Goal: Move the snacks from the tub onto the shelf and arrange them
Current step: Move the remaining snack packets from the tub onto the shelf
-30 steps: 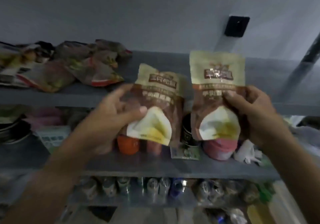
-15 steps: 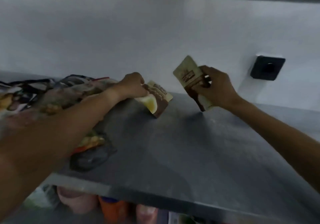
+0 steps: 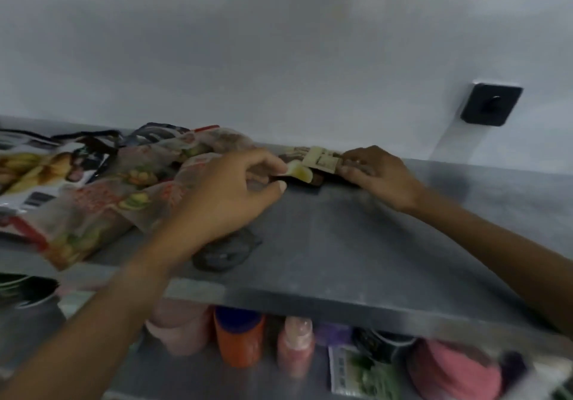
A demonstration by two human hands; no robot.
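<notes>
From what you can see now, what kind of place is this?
Probably a home pantry or small storeroom: grey shelves against a plain wall, snack packets piled on the upper one, and bottles and jars on the shelf below.

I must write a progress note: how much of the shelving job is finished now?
Done: a pile of snack bags lies on the top shelf. In hand: left hand and right hand lay two brown pouches beside it. Left: the tub is out of view, so unknown.
</notes>
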